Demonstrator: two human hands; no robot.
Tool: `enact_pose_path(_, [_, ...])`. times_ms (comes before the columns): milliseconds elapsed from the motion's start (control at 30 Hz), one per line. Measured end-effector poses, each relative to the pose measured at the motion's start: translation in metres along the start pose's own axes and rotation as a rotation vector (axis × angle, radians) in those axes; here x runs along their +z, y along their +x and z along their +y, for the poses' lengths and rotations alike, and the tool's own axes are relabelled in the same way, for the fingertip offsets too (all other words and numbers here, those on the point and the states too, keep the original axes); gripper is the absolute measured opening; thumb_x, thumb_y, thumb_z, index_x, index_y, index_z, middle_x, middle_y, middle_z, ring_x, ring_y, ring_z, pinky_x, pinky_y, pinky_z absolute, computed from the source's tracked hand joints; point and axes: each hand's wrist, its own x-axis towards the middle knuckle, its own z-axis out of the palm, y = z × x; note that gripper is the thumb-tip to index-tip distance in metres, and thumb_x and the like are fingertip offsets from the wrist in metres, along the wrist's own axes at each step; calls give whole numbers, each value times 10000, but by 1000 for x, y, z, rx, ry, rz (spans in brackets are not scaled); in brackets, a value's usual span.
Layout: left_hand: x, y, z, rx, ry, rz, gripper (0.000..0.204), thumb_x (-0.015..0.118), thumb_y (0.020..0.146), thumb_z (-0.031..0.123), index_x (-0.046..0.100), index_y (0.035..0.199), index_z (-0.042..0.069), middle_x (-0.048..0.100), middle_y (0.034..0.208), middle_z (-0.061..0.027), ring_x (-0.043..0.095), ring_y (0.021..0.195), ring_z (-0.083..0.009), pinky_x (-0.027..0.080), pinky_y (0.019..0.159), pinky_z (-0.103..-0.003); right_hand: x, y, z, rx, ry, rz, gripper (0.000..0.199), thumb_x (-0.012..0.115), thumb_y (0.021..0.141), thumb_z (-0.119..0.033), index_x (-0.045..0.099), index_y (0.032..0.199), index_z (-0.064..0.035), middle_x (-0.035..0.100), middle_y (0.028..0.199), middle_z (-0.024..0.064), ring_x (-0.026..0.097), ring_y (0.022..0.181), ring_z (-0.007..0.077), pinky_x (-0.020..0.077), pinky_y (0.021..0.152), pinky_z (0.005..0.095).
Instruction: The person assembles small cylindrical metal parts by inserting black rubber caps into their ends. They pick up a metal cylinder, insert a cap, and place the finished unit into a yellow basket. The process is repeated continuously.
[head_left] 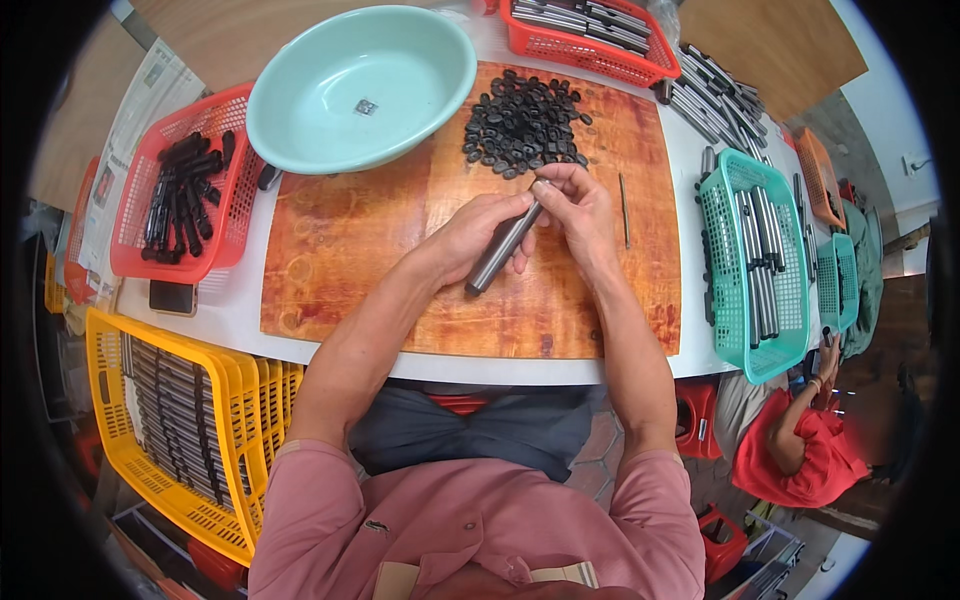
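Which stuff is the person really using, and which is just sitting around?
In use:
left hand and right hand holding a metal rod
pile of black caps

Lying about:
green bowl
phone
thin pin
newspaper

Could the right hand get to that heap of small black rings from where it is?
Probably yes. The right hand is at the top end of the metal tube, just below the heap of black rings, with only bare wooden board between them.

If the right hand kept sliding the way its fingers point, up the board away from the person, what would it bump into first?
Probably the pile of small black rings just beyond the right hand, though height above the wooden board is unclear.
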Motion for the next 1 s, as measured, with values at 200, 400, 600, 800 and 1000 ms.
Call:
enact_pose_path(200, [-5,2,-4,23,18,-38,416,506,1088,409,625,1119,12,644,740,-43,629,571,-116,508,488,-237,-1,0,0,-6,95,-32,283,739,936,-67,607,1174,12,679,944,52,625,779,95,509,676,239])
enact_pose_path(400, [-6,3,-6,110,161,-10,388,561,1073,391,632,1126,13,659,769,-37,624,573,-93,502,494,-219,-5,0,2,-128,136,-36,327,731,925,-19,584,1216,6,664,976,41,633,839,88,524,729,231])
enact_pose_path(600, [-3,3,2,185,358,22,316,581,1073,290,644,1171,-4,689,864,-57,642,651,-93,529,583,-227,-11,-6,-5,-175,149,-49,345,715,932,-23,575,1246,7,673,1034,48,632,880,82,513,770,230])
enact_pose_path(800, [2,-6,2,350,723,68,335,577,1063,221,617,1295,-18,695,967,-66,655,796,-116,538,723,-285,-15,-6,-12,-171,136,-81,300,682,968,-68,600,1248,2,686,1045,41,637,915,86,495,823,246])
enact_pose_path(1000, [15,-15,-2,698,1188,261,352,614,1007,142,593,1327,-2,671,992,-173,662,930,-323,515,828,-413,-23,-3,-10,-168,6,-139,223,685,966,-86,667,1168,9,706,1041,50,654,940,99,517,828,255])
